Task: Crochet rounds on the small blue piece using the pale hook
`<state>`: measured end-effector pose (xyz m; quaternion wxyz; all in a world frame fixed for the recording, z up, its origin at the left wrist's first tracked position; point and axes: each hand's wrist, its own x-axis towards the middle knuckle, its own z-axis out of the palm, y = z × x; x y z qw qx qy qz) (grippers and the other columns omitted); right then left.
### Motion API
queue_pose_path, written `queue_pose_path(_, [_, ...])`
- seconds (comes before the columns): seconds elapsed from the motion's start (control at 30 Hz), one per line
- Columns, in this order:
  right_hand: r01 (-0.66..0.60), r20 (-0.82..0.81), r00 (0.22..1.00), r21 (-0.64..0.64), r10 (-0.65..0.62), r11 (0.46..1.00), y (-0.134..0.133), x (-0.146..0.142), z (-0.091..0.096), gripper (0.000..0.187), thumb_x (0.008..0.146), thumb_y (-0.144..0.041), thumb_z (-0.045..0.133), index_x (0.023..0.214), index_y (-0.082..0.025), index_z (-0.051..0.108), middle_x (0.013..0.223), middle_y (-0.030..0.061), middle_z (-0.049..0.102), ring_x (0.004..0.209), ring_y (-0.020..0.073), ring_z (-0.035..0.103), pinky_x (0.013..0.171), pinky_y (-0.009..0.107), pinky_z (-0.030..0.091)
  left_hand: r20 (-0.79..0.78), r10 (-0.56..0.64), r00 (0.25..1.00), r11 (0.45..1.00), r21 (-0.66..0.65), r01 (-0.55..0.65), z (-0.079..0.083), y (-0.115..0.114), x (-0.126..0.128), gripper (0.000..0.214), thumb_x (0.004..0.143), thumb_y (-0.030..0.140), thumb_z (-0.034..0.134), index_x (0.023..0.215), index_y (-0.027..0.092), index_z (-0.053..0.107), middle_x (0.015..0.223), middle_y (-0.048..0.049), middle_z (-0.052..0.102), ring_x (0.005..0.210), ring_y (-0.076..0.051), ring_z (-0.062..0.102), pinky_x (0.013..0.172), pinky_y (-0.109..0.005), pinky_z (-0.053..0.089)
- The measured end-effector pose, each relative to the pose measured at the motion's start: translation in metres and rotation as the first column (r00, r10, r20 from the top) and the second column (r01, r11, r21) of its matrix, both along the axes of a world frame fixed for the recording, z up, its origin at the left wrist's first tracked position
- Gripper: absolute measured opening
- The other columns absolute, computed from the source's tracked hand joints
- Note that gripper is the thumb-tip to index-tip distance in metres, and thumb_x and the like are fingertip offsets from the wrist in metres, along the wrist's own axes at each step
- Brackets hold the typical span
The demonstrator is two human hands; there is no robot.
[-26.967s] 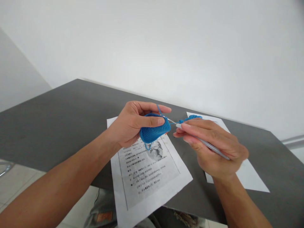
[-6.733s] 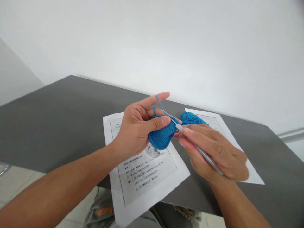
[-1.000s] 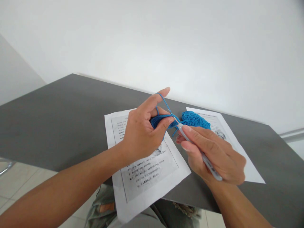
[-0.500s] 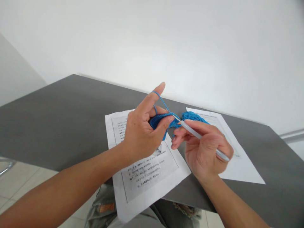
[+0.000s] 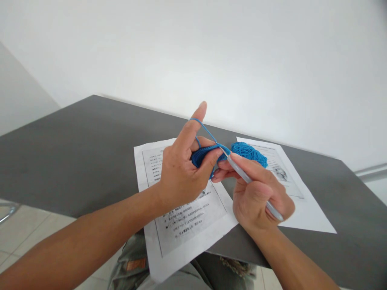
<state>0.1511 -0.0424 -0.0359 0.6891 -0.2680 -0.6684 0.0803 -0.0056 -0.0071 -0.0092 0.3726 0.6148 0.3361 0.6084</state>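
My left hand pinches a piece of blue crochet work between thumb and fingers. Its index finger points up, with a strand of blue yarn looped round it and running down to the work's upper edge. In my right hand is a crochet hook with a grey handle, held like a pen. The hook's metal tip meets the top edge of the crochet work, close to my left thumb. Behind the right hand lies a bundle of blue yarn.
A printed sheet lies under my left hand and overhangs the front edge of the dark grey table. Another printed sheet is at the right, partly under the yarn bundle. A white wall rises behind the table.
My right hand has shifted slightly left and tilted the hook's handle end lower. My left index finger has moved a little left and up. More of the yarn bundle shows.
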Motion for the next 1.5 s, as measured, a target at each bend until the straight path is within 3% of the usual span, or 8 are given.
queue_pose_path(0.1, [0.074, 0.229, 0.97, 0.06, -0.086, 0.995, -0.002, 0.01, 0.006, 0.039, 0.106, -0.034, 0.072, 0.143, -0.023, 0.076, 0.111, 0.0108, 0.086, 0.083, 0.0248, 0.082, 0.067, 0.041, 0.072, 0.044, -0.044, 0.998, 0.999, -0.029, 0.045, 0.004, 0.001, -0.001, 0.085, 0.087, 0.016, 0.081, 0.166, 0.031, 0.053, 0.088, 0.0007, 0.082, 0.07, -0.017, 0.069, 0.069, -0.03, 0.058])
queue_pose_path(0.17, [0.091, 0.174, 0.981, -0.02, -0.086, 0.996, -0.002, 0.017, 0.013, 0.043, 0.097, -0.019, 0.081, 0.139, -0.028, 0.078, 0.109, 0.0066, 0.087, 0.073, 0.0202, 0.081, 0.063, 0.035, 0.071, 0.079, -0.107, 0.991, 0.991, -0.07, 0.113, 0.008, 0.003, -0.003, 0.086, 0.085, 0.016, 0.085, 0.165, 0.029, 0.055, 0.087, 0.0004, 0.082, 0.067, -0.015, 0.068, 0.062, -0.028, 0.055])
queue_pose_path(0.3, [-0.302, -0.156, 0.951, -0.31, 0.265, 0.902, 0.004, 0.025, 0.025, 0.017, 0.103, -0.025, 0.075, 0.117, -0.027, 0.086, 0.084, 0.0022, 0.084, 0.054, 0.015, 0.074, 0.04, 0.024, 0.06, 0.156, -0.246, 0.957, 0.955, -0.13, 0.267, 0.014, 0.007, -0.007, 0.089, 0.078, 0.018, 0.093, 0.161, 0.024, 0.061, 0.079, 0.0011, 0.08, 0.063, -0.014, 0.066, 0.056, -0.024, 0.052])
queue_pose_path(0.43, [-0.489, -0.286, 0.867, -0.34, 0.407, 0.803, 0.01, 0.024, 0.022, 0.021, 0.106, -0.039, 0.072, 0.118, -0.029, 0.085, 0.083, 0.0018, 0.084, 0.052, 0.0133, 0.072, 0.032, 0.018, 0.051, 0.22, -0.332, 0.917, 0.911, -0.178, 0.373, 0.017, 0.012, -0.01, 0.094, 0.071, 0.019, 0.099, 0.158, 0.02, 0.063, 0.079, 0.0007, 0.08, 0.068, -0.015, 0.071, 0.061, -0.025, 0.056])
queue_pose_path(0.7, [-0.101, 0.087, 0.99, -0.069, 0.107, 0.992, 0.001, 0.009, 0.012, 0.032, 0.106, -0.026, 0.072, 0.137, -0.028, 0.079, 0.105, 0.008, 0.082, 0.078, 0.0192, 0.079, 0.063, 0.035, 0.07, 0.422, -0.364, 0.831, 0.833, -0.253, 0.493, 0.019, 0.019, -0.011, 0.1, 0.067, 0.016, 0.102, 0.158, 0.016, 0.059, 0.077, 0.0036, 0.078, 0.062, -0.012, 0.067, 0.058, -0.023, 0.055])
queue_pose_path(0.87, [0.179, 0.32, 0.919, 0.183, -0.231, 0.967, -0.006, 0.006, 0.013, 0.052, 0.098, -0.016, 0.08, 0.149, -0.026, 0.071, 0.108, 0.0075, 0.084, 0.085, 0.0219, 0.08, 0.075, 0.037, 0.073, 0.405, -0.367, 0.837, 0.839, -0.245, 0.486, 0.018, 0.019, -0.01, 0.1, 0.069, 0.018, 0.101, 0.159, 0.018, 0.058, 0.077, 0.0028, 0.079, 0.064, -0.013, 0.069, 0.06, -0.024, 0.057])
queue_pose_path(1.2, [0.163, 0.374, 0.903, 0.162, -0.214, 0.973, -0.011, 0.02, 0.023, 0.047, 0.097, -0.007, 0.077, 0.143, -0.017, 0.076, 0.106, 0.0102, 0.084, 0.083, 0.0222, 0.08, 0.075, 0.035, 0.071, 0.092, -0.245, 0.965, 0.968, -0.041, 0.249, 0.015, 0.014, -0.011, 0.09, 0.081, 0.014, 0.089, 0.164, 0.021, 0.056, 0.081, -0.0009, 0.081, 0.062, -0.012, 0.063, 0.056, -0.022, 0.051])
queue_pose_path(1.5, [0.199, 0.427, 0.877, 0.091, -0.219, 0.976, -0.017, 0.037, 0.035, 0.042, 0.098, -0.009, 0.076, 0.135, -0.027, 0.081, 0.1, 0.0039, 0.087, 0.077, 0.0221, 0.081, 0.07, 0.036, 0.07, -0.078, -0.231, 0.97, 0.973, 0.002, 0.232, 0.012, 0.017, -0.014, 0.082, 0.089, 0.019, 0.084, 0.166, 0.022, 0.055, 0.083, -0.0017, 0.082, 0.06, -0.011, 0.06, 0.054, -0.021, 0.047])
